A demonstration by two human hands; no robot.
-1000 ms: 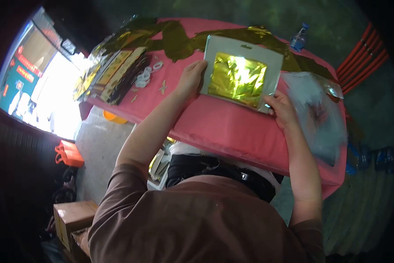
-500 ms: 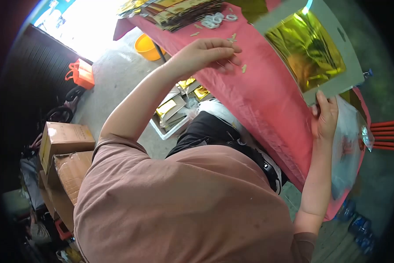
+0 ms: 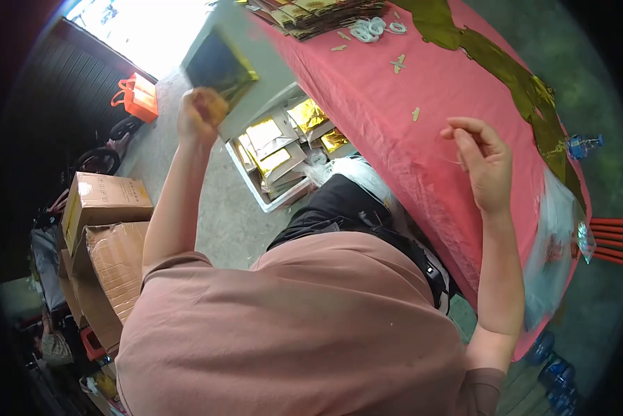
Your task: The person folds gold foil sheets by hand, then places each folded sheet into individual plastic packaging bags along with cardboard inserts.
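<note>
My left hand [image 3: 204,118] is closed on the edge of a pale card panel with a shiny gold film sheet [image 3: 221,66] in its middle. It holds the blurred panel beyond the table edge, near an open white box [image 3: 270,204] of similar gold-film pieces. My right hand [image 3: 488,163] is raised over the pink-covered table [image 3: 401,132], thumb and forefinger drawn together. A thin pale line shows by its fingers; what they hold, if anything, is too small to name. Small beige cut-out pieces [image 3: 415,114] lie on the cloth near this hand.
A stack of gold-and-brown pieces [image 3: 311,15] and white looped cords [image 3: 368,30] sit at the table's far end. Olive-gold film [image 3: 512,69] runs along the far edge, with clear plastic [image 3: 550,243] at right. Cardboard boxes [image 3: 114,201] and an orange bag [image 3: 139,97] stand at left.
The gold-film panel has passed from my right hand, over the table's right side, to my left hand at the left. My right hand has moved up slightly and no longer holds the panel.
</note>
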